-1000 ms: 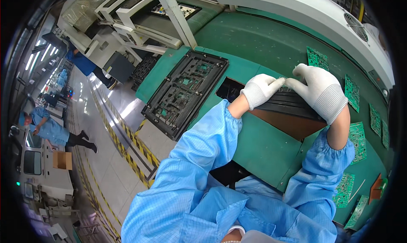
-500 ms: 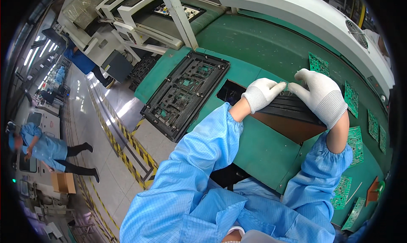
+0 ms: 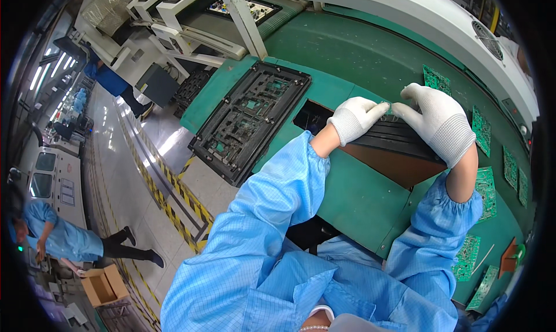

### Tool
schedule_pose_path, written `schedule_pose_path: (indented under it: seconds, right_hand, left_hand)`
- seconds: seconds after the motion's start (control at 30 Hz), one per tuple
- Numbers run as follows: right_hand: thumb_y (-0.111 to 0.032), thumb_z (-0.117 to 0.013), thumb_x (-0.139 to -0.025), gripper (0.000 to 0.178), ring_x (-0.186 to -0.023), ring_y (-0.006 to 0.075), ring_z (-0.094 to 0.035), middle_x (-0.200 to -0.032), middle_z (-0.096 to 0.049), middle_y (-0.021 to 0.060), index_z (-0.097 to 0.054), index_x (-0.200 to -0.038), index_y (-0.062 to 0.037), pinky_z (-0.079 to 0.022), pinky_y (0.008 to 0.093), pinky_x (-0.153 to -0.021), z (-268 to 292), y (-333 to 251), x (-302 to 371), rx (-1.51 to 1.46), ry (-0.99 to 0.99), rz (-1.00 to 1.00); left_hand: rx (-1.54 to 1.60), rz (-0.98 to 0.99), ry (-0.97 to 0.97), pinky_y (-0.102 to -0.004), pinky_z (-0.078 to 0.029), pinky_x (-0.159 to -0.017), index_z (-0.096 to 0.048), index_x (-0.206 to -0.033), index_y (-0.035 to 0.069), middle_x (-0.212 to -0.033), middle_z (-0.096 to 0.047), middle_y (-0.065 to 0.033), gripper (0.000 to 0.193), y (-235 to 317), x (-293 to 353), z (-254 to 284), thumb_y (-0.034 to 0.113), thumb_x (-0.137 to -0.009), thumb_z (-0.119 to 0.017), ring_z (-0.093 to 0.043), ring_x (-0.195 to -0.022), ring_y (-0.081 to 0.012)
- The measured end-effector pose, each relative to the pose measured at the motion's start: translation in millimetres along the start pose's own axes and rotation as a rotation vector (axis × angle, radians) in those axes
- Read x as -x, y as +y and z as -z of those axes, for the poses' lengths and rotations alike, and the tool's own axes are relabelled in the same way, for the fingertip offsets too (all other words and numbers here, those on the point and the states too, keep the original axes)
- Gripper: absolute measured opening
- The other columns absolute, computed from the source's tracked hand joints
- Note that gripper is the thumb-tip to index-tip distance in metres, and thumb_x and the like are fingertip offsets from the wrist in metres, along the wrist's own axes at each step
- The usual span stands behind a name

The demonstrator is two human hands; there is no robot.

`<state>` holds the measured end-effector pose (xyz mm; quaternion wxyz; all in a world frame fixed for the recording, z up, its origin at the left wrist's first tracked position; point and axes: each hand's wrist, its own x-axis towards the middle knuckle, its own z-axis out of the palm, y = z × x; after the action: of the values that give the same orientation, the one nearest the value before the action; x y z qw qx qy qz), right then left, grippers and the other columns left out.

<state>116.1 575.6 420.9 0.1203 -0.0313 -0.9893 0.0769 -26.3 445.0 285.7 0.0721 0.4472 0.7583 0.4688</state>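
Note:
My left hand (image 3: 355,121), in a white knit glove, is closed in a pinch. My right hand (image 3: 435,119), gloved likewise, has its thumb and fingers pinched close to the left fingertips. Something small and greenish shows between the fingertips, too small and covered to name. Both hands are over a black ridged piece (image 3: 405,138) at an opening in the green table, with a brown cardboard surface (image 3: 389,165) beneath it. To the left lies a black carrier tray (image 3: 252,123) with cut-out pockets, apart from both hands.
Several green circuit boards (image 3: 485,194) lie along the right side of the green table (image 3: 362,196). A white machine housing (image 3: 399,16) runs along the far side, and a white post (image 3: 242,19) stands far left. At left, a person in blue (image 3: 63,230) carries an open cardboard box (image 3: 104,285).
My hands stay pinched together over the black ridged piece, with little movement. The person at left has stepped nearer with the cardboard box, and the view has shifted slightly.

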Motion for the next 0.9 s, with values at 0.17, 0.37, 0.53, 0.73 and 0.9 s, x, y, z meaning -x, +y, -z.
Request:
schedule_pose_path:
  seconds: [0.17, 0.37, 0.53, 0.73, 0.9]
  right_hand:
    - [-0.033, -0.067, -0.088, 0.039, -0.083, 0.0348, -0.069, -0.086, -0.069, 0.021, -0.065, -0.104, 0.0027, -0.053, 0.0409, -0.076, 0.0, 1.6, 0.4, -0.018, -0.005, -0.003]
    - [-0.032, -0.067, -0.089, 0.039, -0.083, 0.0343, -0.069, -0.087, -0.069, 0.0206, -0.065, -0.105, 0.0028, -0.053, 0.0403, -0.077, -1.2, 3.6, -0.5, -0.02, -0.003, 0.021]
    - [-0.032, -0.066, -0.089, 0.038, -0.085, 0.0341, -0.069, -0.089, -0.07, 0.0205, -0.065, -0.106, 0.0027, -0.053, 0.0398, -0.078, 1.9, -1.5, -0.6, -0.008, -0.029, 0.001]
    - [-0.039, -0.063, -0.091, 0.043, -0.087, 0.0374, -0.068, -0.088, -0.068, 0.0231, -0.065, -0.102, 0.0022, -0.053, 0.0432, -0.079, 1.0, -2.0, 0.3, -0.022, 0.002, 0.007]
    - [-0.033, -0.065, -0.09, 0.04, -0.09, 0.0339, -0.069, -0.094, -0.071, 0.0207, -0.065, -0.108, 0.0026, -0.053, 0.0395, -0.082, 4.4, -4.8, -2.5, -0.019, -0.078, -0.055]
  left_hand:
    - [0.004, 0.033, -0.051, -0.0378, -0.05, -0.068, -0.072, -0.091, -0.001, -0.075, -0.066, -0.0207, 0.049, 4.2, 0.1, 2.0, 0.043, -0.099, -0.053, -0.065, -0.071, -0.0311]
    - [0.022, 0.04, -0.045, -0.0379, -0.05, -0.068, -0.072, -0.089, -0.001, -0.073, -0.065, -0.0203, 0.05, 1.5, 0.3, 1.0, 0.044, -0.099, -0.052, -0.064, -0.069, -0.0312]
    - [0.003, 0.046, -0.048, -0.0386, -0.049, -0.067, -0.07, -0.085, -0.002, -0.071, -0.063, -0.0208, 0.054, 7.1, 2.1, 4.8, 0.047, -0.099, -0.052, -0.063, -0.067, -0.0322]
    - [0.011, 0.058, -0.053, -0.0393, -0.049, -0.067, -0.07, -0.083, -0.001, -0.071, -0.063, -0.0209, 0.056, 5.9, 1.9, 3.8, 0.049, -0.098, -0.052, -0.063, -0.067, -0.0323]
    - [0.018, 0.057, -0.034, -0.0381, -0.049, -0.067, -0.071, -0.083, -0.001, -0.071, -0.064, -0.0198, 0.055, 3.1, 1.3, 2.9, 0.049, -0.098, -0.053, -0.062, -0.067, -0.0304]
